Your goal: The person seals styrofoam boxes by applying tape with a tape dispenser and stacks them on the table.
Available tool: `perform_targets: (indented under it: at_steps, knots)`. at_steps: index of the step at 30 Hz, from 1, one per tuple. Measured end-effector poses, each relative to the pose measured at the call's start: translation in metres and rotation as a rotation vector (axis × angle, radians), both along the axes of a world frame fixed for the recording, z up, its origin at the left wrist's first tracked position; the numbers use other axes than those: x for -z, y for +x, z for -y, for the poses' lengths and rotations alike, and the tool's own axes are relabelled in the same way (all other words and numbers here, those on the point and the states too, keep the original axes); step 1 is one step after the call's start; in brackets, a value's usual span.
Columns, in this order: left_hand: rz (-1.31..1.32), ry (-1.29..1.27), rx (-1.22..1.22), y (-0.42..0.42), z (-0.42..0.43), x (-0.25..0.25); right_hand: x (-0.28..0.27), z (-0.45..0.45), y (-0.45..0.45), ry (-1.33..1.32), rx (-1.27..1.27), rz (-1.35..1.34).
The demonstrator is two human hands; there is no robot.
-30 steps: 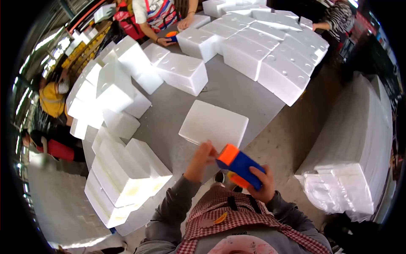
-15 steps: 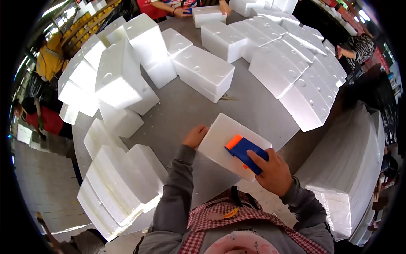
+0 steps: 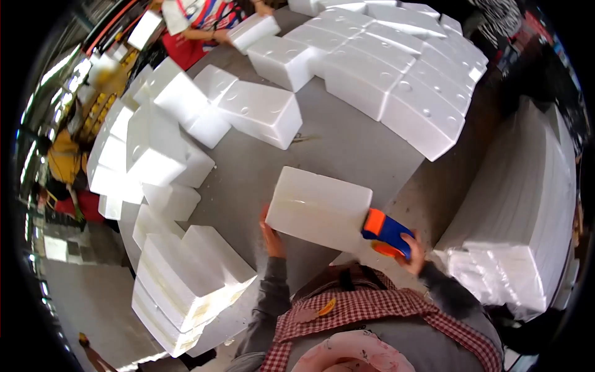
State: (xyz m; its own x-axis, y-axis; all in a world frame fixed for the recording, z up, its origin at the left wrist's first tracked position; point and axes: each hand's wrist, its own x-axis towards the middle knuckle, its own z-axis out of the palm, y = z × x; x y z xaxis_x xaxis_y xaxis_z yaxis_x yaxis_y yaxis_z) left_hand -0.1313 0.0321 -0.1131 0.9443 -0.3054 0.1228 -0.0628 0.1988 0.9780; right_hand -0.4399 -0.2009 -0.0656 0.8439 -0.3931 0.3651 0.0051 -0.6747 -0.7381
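A white foam box (image 3: 319, 208) lies in front of me at the near edge of the table, a strip of tape showing along its side. My left hand (image 3: 271, 232) holds the box at its left end, with some fingers hidden behind it. My right hand (image 3: 414, 253) is closed round a blue and orange tape dispenser (image 3: 390, 234). The dispenser's orange front end is against the box's right end.
Many foam boxes (image 3: 396, 68) stand in rows across the grey table (image 3: 242, 167). Taped boxes (image 3: 186, 273) are stacked at my left. Wrapped foam stock (image 3: 514, 217) stands on the right. Across the table a person (image 3: 204, 25) handles another box.
The box has turned so that its long taped side faces up toward me. My right hand has moved the tape dispenser from the box's top to its right end. My view has shifted.
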Motion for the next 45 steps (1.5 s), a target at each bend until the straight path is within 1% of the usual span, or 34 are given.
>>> perform_targets:
  at_steps: [2, 4, 6, 7, 9, 10, 11, 12, 13, 14, 16, 17, 18, 19, 20, 21, 22, 23, 24, 26, 27, 28, 29, 30, 32, 34, 35, 37, 38, 40, 42, 43, 44, 45]
  knots:
    - [-0.041, 0.044, -0.012, -0.009, 0.023, -0.04, 0.032, -0.009, 0.024, 0.155, 0.138, 0.181]
    - [-0.053, 0.115, -0.007, 0.007, 0.053, -0.088, 0.02, 0.022, 0.051, 0.388, 0.215, 0.138]
    - [1.188, 0.932, -0.06, 0.024, 0.094, -0.121, -0.03, 0.057, 0.076, 1.03, 0.121, 0.153]
    - [1.212, 0.927, -0.039, 0.032, 0.113, -0.127, -0.018, 0.05, 0.073, 1.039, 0.139, 0.177]
    - [0.999, 1.135, 0.123, 0.049, 0.142, -0.134, 0.012, 0.018, 0.073, 0.742, 0.279, 0.408]
    - [1.039, 1.124, 0.128, 0.045, 0.146, -0.136, 0.016, -0.027, 0.069, 0.956, 0.404, 0.451]
    - [0.94, 1.21, 0.049, 0.034, 0.142, -0.131, 0.037, -0.065, 0.07, 0.629, 0.517, 0.452]
    - [0.824, 1.297, -0.035, 0.019, 0.138, -0.125, 0.028, -0.071, 0.071, 0.823, 0.443, 0.44]
    - [0.652, 1.462, -0.038, -0.015, 0.13, -0.149, 0.017, -0.077, 0.072, 1.016, 0.386, 0.421]
    - [0.652, 1.5, -0.034, -0.028, 0.11, -0.163, 0.021, -0.059, 0.091, 1.101, 0.356, 0.475]
    - [0.708, 1.564, 0.197, -0.039, 0.086, -0.182, 0.035, 0.006, 0.114, 0.832, 0.235, 0.223]
    - [1.408, 1.441, -0.042, -0.034, 0.085, -0.164, 0.042, 0.024, 0.117, 0.837, 0.226, 0.219]
    - [1.391, 1.459, -0.045, -0.033, 0.082, -0.146, 0.049, 0.033, 0.117, 0.868, 0.193, 0.173]
    - [1.251, 1.219, 0.101, -0.032, 0.089, -0.131, 0.049, 0.037, 0.117, 0.889, 0.165, 0.138]
    - [1.118, 0.957, 0.234, -0.032, 0.104, -0.125, 0.023, 0.014, 0.091, 1.088, 0.222, 0.303]
    - [1.039, 1.028, 0.216, -0.037, 0.105, -0.123, 0.0, -0.027, 0.059, 1.287, 0.277, 0.472]
    - [1.023, 1.028, 0.208, -0.053, 0.11, -0.127, 0.015, -0.057, 0.035, 1.17, 0.28, 0.377]
    - [0.877, 1.211, 0.131, -0.078, 0.114, -0.142, 0.028, -0.076, 0.013, 1.059, 0.27, 0.271]
    - [0.715, 1.387, 0.06, -0.096, 0.116, -0.152, 0.022, -0.078, 0.007, 1.061, 0.255, 0.237]
    - [0.677, 1.479, 0.094, -0.094, 0.119, -0.169, -0.004, -0.065, 0.009, 1.246, 0.255, 0.2]
    - [0.779, 1.504, 0.126, -0.087, 0.123, -0.184, 0.02, -0.047, 0.013, 1.215, 0.188, 0.251]
    - [0.879, 1.529, 0.156, -0.081, 0.123, -0.191, 0.017, -0.049, 0.001, 1.218, 0.186, 0.233]
    - [1.554, 1.342, -0.252, -0.045, 0.117, -0.116, 0.0, -0.051, -0.013, 1.366, 0.147, 0.269]
    - [1.543, 1.336, -0.262, -0.048, 0.116, -0.114, -0.013, -0.055, -0.027, 1.374, 0.128, 0.258]
    - [1.054, 1.35, -0.015, -0.052, 0.121, -0.11, -0.026, -0.067, -0.045, 1.367, 0.106, 0.247]
    - [0.97, 1.379, 0.002, -0.056, 0.121, -0.115, -0.024, -0.082, -0.058, 1.01, -0.135, -0.084]
    - [1.001, 1.363, -0.007, -0.057, 0.122, -0.114, -0.021, -0.076, -0.038, 1.013, -0.145, -0.116]
    - [0.979, 1.395, 0.02, -0.067, 0.123, -0.133, -0.01, -0.054, 0.028, 0.518, -0.41, -0.229]
    - [0.956, 1.395, -0.01, -0.068, 0.119, -0.128, -0.011, -0.046, 0.025, 0.5, -0.437, -0.24]
    - [0.82, 0.583, -0.071, -0.046, 0.095, -0.123, -0.02, -0.024, 0.023, 0.612, -0.715, -0.368]
    - [0.489, 0.173, -0.313, -0.04, 0.065, -0.107, -0.034, 0.014, -0.012, 0.973, -0.569, -0.183]
    - [0.305, 0.058, -0.403, -0.028, 0.056, -0.085, -0.01, 0.022, -0.019, 1.273, -0.483, 0.044]
    - [0.304, 0.052, -0.418, -0.017, 0.048, -0.064, 0.015, 0.021, -0.014, 1.579, -0.357, 0.286]
    - [0.249, 0.077, -0.387, -0.007, 0.044, -0.043, 0.017, 0.024, 0.016, 1.54, -0.309, 0.408]
